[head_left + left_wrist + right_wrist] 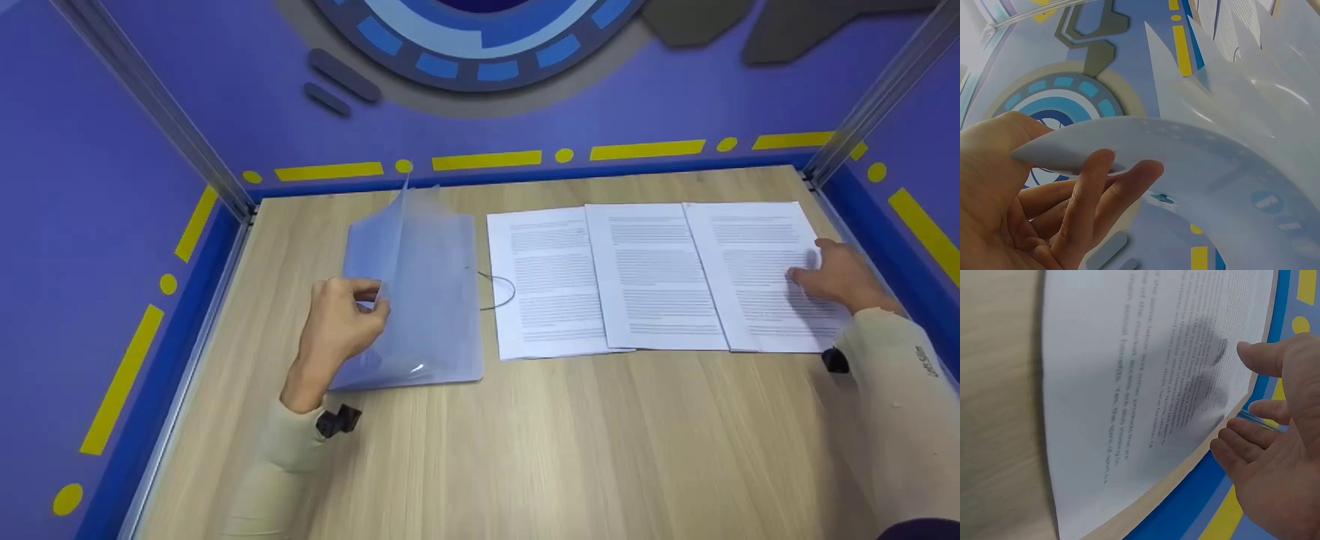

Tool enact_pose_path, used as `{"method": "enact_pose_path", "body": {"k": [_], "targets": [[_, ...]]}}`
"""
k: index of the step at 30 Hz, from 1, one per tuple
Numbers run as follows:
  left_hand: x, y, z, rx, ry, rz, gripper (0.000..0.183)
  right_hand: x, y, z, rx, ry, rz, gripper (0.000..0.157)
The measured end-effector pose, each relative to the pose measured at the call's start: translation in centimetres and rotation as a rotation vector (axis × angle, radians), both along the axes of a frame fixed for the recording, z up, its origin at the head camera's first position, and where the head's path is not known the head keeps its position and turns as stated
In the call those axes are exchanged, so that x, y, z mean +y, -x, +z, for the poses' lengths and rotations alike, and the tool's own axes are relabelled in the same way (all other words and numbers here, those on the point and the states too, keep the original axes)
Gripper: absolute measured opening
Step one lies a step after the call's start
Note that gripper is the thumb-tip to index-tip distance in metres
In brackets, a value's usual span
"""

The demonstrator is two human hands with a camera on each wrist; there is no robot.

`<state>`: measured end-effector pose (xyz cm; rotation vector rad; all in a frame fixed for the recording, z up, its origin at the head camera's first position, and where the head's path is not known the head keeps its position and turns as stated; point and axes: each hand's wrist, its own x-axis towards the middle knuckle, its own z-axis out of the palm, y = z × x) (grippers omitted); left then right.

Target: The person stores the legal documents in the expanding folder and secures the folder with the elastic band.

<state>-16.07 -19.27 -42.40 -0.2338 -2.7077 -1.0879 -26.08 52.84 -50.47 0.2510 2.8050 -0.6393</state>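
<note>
A translucent plastic document folder [439,322] lies at the left of the table, its front cover [379,240] lifted. My left hand [337,322] pinches the free edge of that cover between thumb and fingers. In the left wrist view the raised cover [1196,152] bends away from the fingers, with more clear sheets [1275,95] fanned behind it. On the right, my right hand [844,277] is at the outer edge of the rightmost printed paper stack [757,270]. Its thumb is over the page and its fingers are beside the edge, loosely bent in the right wrist view.
Two more printed paper stacks, a left one [555,285] and a middle one [660,277], overlap in a row. A dark elastic loop [513,292] reaches from the folder onto the left stack. Blue panels [487,135] wall the wooden table [562,442].
</note>
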Motion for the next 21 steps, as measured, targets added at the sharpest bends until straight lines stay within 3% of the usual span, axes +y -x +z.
{"method": "enact_pose_path", "body": {"k": [21], "targets": [[-0.21, -0.29, 0.15, -0.005, -0.001, 0.000, 0.028, 0.20, -0.06, 0.11, -0.070, 0.041, -0.152, 0.112]]}}
